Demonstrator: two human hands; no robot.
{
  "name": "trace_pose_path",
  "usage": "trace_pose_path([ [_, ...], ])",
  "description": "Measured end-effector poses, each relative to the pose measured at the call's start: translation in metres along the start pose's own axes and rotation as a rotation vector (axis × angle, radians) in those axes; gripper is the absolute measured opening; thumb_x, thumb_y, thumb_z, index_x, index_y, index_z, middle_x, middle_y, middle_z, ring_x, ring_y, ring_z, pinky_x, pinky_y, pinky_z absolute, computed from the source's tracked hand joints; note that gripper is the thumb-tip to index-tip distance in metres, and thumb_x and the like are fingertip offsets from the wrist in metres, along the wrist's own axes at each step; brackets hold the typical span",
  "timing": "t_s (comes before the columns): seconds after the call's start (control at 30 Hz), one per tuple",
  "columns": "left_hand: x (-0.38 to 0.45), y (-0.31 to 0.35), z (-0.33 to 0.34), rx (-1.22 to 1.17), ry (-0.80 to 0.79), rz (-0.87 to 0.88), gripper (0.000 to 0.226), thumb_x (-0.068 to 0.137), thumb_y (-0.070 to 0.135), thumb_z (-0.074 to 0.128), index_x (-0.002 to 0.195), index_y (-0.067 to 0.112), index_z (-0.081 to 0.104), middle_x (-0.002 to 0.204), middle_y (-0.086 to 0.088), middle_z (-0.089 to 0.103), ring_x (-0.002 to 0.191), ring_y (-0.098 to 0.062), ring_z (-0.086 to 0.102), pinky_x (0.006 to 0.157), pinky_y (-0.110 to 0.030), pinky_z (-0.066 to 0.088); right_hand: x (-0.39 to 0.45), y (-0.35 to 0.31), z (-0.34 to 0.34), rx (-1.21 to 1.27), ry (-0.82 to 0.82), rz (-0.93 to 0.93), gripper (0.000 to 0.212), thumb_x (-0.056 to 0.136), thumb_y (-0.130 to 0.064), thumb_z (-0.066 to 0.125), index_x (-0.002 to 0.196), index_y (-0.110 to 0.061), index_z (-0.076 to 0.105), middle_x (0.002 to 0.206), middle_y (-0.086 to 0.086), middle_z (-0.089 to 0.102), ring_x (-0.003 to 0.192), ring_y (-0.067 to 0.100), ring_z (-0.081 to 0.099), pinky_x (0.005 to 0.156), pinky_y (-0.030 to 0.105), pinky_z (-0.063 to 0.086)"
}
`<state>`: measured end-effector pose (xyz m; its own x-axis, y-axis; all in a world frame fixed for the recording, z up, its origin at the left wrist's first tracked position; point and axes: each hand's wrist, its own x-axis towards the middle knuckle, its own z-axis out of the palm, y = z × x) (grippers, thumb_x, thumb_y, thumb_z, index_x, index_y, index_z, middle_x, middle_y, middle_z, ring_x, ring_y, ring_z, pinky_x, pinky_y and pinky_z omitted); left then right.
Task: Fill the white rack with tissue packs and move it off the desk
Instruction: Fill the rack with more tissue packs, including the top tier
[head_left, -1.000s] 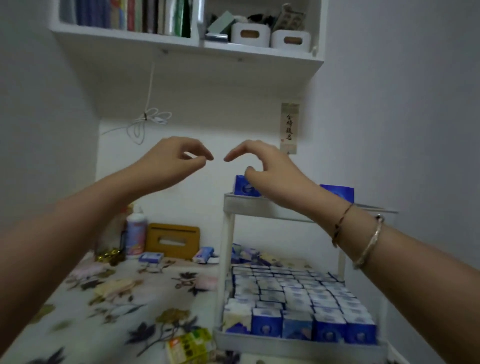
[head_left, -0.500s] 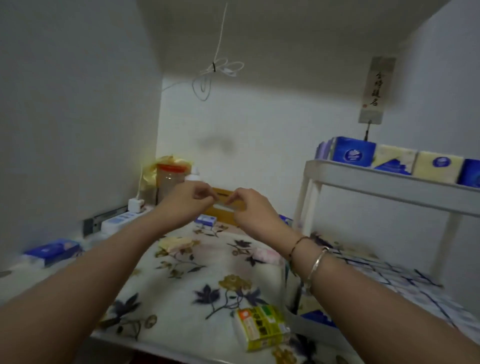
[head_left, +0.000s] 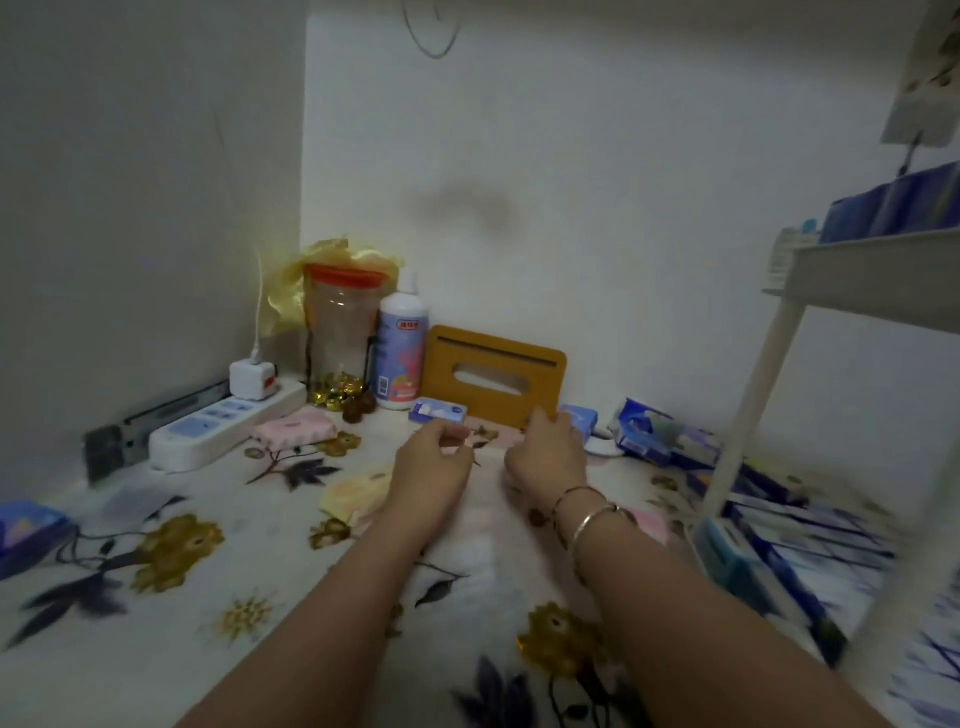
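I see both hands over the middle of the table (head_left: 156, 670), which has a flowered cover. The left hand (head_left: 431, 467) has its fingers curled with thumb and forefinger close together; whether it pinches something I cannot tell. The right hand (head_left: 545, 457) is also curled, fingers down toward the cover, and I cannot tell if it holds anything. Two bracelets (head_left: 587, 514) sit on the right wrist. The white rack (head_left: 878, 286) stands at the right edge of the table, with blue tissue packs (head_left: 898, 208) on its upper shelf and more packs on the lower one, blurred. Near the far edge stand a wooden tissue box cover (head_left: 493, 379), a white bottle (head_left: 402, 343) and a clear jar (head_left: 340, 332) with a red lid. A power strip (head_left: 223, 426) lies at the far left corner, with a pink tissue pack (head_left: 293, 431) just beside it.
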<state>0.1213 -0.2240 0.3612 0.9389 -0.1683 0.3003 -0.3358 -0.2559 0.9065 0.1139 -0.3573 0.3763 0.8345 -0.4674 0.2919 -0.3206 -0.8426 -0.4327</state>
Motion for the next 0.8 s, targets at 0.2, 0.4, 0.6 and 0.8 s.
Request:
trace_pose_path([
  [0.2,0.019,-0.016,-0.017,-0.172,-0.056,-0.061,0.027,0.093,0.01,0.051,0.117,0.016,0.061,0.114,0.001,0.062,0.095,-0.01,0.056,0.075,-0.02,0.045,0.067,0.023,0.005,-0.16,-0.006,0.115,0.051,0.089,-0.032,0.05,0.137,-0.021,0.035,0.153,0.021,0.013,0.138,0.046,0.015,0.109,0.056,0.024],
  [0.4,0.025,-0.021,-0.013,-0.252,-0.049,-0.101,0.023,0.094,0.014,0.053,0.116,0.015,0.061,0.109,0.002,0.063,0.095,-0.008,0.057,0.079,-0.02,0.044,0.082,0.032,0.025,-0.229,0.047,0.069,0.052,0.086,-0.035,0.056,0.129,-0.017,0.033,0.142,0.017,0.027,0.123,0.044,0.037,0.096,0.051,0.039],
  [0.6,0.024,-0.023,-0.015,-0.232,-0.06,-0.094,0.027,0.092,0.008,0.051,0.115,0.016,0.061,0.113,0.003,0.063,0.1,-0.009,0.057,0.077,-0.018,0.043,0.081,0.032,0.033,-0.287,0.095,0.162,0.05,0.09,-0.014,0.049,0.136,-0.013,0.029,0.133,0.016,0.04,0.124,0.039,0.038,0.095,0.047,0.041],
  [0.8,0.021,-0.022,-0.015,-0.19,-0.096,-0.047,0.047,0.089,0.005,0.056,0.132,0.021,0.046,0.133,0.004,0.053,0.117,-0.014,0.052,0.098,-0.031,0.044,0.077,0.01,0.004,-0.278,0.182,0.029,0.026,0.085,-0.02,0.051,0.109,-0.011,0.05,0.104,0.011,0.061,0.092,0.03,0.056,0.067,0.031,0.038],
])
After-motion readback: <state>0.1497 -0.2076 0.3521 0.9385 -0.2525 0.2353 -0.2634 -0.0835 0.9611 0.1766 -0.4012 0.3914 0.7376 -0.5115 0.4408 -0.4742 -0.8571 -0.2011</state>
